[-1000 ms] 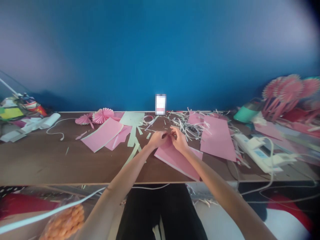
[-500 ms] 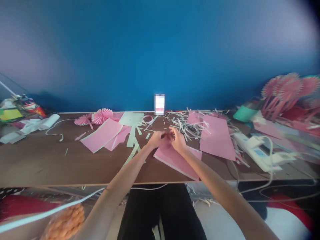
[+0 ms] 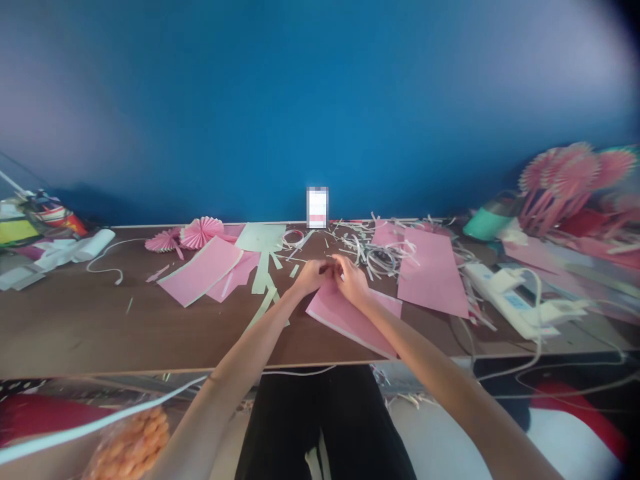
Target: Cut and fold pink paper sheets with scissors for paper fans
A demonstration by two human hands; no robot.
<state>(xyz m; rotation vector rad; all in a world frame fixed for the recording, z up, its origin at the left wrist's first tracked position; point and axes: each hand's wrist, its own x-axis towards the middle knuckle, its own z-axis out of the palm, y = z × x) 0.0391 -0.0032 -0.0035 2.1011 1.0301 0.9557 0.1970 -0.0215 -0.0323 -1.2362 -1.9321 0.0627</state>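
A pink paper sheet [image 3: 353,319] with a pale strip along its near edge lies on the brown table, partly under my right forearm. At its far end my left hand [image 3: 314,275] is closed, fingertips pinching the paper's edge. Close beside it, my right hand [image 3: 352,280] is also closed on that edge, its index finger bent over the thumb. The fingertips of both hands nearly meet, and the exact bit of paper between them is too small to make out. To the right rests another pink sheet [image 3: 433,272].
Pale paper strips [image 3: 263,267] and more pink sheets [image 3: 200,270] lie left, with pleated pink paper fans [image 3: 201,231] behind. White strip scraps [image 3: 383,257] are heaped beyond my right hand. A phone [image 3: 317,207] leans on the blue wall. A power strip [image 3: 505,300] with cables sits right.
My hands stay at the far end of the sheet. The right hand has shifted slightly left, closer to the left hand. The whole view has moved a little.
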